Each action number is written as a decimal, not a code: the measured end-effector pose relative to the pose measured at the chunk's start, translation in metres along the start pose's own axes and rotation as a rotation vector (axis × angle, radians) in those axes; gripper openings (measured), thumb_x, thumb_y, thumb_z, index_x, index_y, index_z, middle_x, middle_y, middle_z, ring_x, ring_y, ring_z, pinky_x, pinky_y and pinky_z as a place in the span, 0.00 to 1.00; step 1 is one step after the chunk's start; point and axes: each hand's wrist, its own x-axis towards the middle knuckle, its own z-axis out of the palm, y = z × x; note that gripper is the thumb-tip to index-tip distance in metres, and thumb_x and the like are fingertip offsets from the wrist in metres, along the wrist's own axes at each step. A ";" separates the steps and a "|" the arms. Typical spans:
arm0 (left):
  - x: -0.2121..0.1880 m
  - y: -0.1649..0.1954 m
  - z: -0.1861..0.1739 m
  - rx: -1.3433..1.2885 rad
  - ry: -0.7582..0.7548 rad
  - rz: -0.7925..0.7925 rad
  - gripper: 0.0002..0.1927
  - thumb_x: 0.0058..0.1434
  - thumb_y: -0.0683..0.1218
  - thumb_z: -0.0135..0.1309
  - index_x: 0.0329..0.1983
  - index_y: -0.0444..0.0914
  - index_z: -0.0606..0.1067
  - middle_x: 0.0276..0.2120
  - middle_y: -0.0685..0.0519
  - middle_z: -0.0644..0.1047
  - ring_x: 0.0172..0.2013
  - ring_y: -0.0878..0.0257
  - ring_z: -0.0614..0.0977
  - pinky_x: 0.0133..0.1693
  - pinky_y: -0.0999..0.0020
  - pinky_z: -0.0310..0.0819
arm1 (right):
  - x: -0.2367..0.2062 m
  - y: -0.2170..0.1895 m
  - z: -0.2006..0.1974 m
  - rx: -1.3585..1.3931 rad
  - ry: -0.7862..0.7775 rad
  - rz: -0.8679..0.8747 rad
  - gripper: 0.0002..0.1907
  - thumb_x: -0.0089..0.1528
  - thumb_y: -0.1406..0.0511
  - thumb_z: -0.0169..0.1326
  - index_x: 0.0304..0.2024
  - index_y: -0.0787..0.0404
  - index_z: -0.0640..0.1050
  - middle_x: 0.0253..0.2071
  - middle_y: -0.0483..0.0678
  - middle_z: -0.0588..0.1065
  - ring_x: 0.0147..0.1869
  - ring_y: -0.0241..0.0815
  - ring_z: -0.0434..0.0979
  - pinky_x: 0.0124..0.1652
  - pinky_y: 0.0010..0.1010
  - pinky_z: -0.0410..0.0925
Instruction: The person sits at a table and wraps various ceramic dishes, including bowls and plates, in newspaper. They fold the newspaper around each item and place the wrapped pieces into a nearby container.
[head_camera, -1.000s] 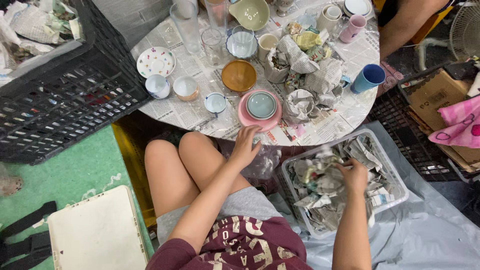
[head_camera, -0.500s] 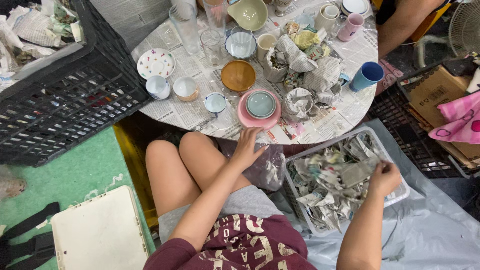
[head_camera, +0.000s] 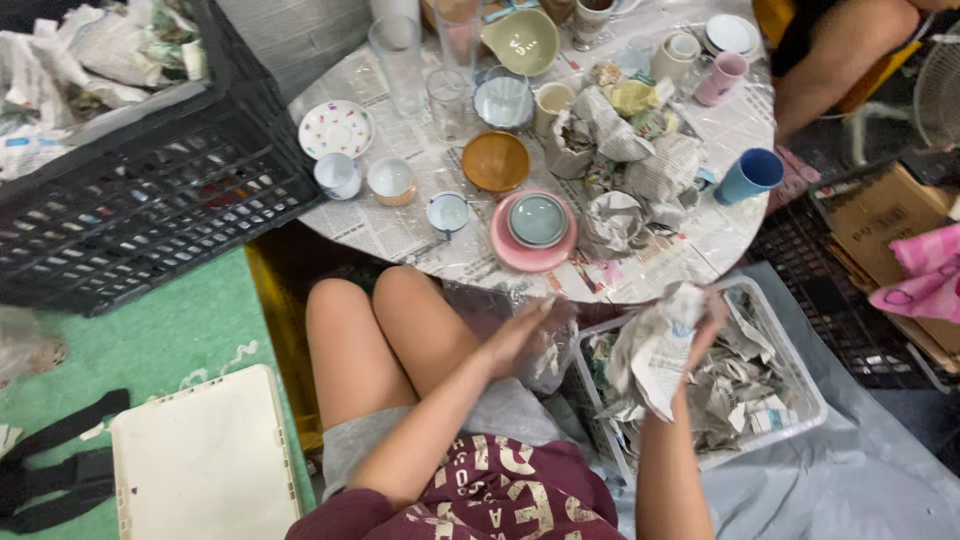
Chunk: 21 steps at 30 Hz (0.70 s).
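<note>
Newspaper bundle (head_camera: 655, 350) is up in the right hand (head_camera: 700, 325), lifted clear over the white bin (head_camera: 800, 385) of crumpled paper beside the knees. Grip there: fingers clamped on the top of the bundle, the loose paper hanging below. Can't tell whether anything is wrapped inside; the shape is bulky, but that's all that shows.

Left hand (head_camera: 520, 335) sits open, fingers apart and holding nothing, palm turned toward the bundle, just over a clear plastic bag (head_camera: 545, 355) at the knee. Hands are near each other, not touching.

Step in hand, my read: unwrapping, bundle picked from the bin, not yet opened. Next move would call for the left hand to close on the loose paper and peel it while the right keeps hold; two-hand job, and gentle if there's crockery inside.

Around it: round surface (head_camera: 400, 225) covered in newspaper, carrying unwrapped ware. Nearest edge has a pink plate (head_camera: 505, 250) with a pale green bowl (head_camera: 538, 218) on it, a small white cup (head_camera: 447, 212) beside, a brown bowl (head_camera: 495, 160) behind. More wrapped lumps (head_camera: 640, 170) mid-surface. Black crate (head_camera: 150, 200) at left, stuffed with paper.
</note>
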 end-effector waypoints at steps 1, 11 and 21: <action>-0.009 -0.001 0.002 -0.077 -0.077 0.003 0.35 0.68 0.64 0.48 0.70 0.40 0.65 0.64 0.50 0.72 0.60 0.59 0.73 0.54 0.57 0.66 | -0.002 -0.008 0.018 0.067 -0.035 0.039 0.26 0.64 0.76 0.59 0.62 0.63 0.65 0.57 0.52 0.67 0.61 0.44 0.69 0.59 0.36 0.67; -0.067 0.019 -0.031 -0.001 0.316 0.417 0.18 0.61 0.47 0.64 0.49 0.32 0.79 0.38 0.55 0.82 0.36 0.70 0.81 0.39 0.72 0.76 | -0.025 -0.093 0.132 0.145 -0.357 0.061 0.13 0.63 0.75 0.58 0.50 0.65 0.72 0.51 0.47 0.69 0.52 0.37 0.74 0.49 0.28 0.71; -0.096 0.019 -0.112 -0.019 0.717 0.558 0.07 0.63 0.43 0.64 0.37 0.34 0.79 0.29 0.56 0.79 0.28 0.72 0.75 0.29 0.75 0.68 | -0.076 -0.069 0.160 0.523 -0.600 0.589 0.06 0.68 0.69 0.60 0.45 0.67 0.79 0.45 0.49 0.77 0.46 0.35 0.75 0.46 0.28 0.69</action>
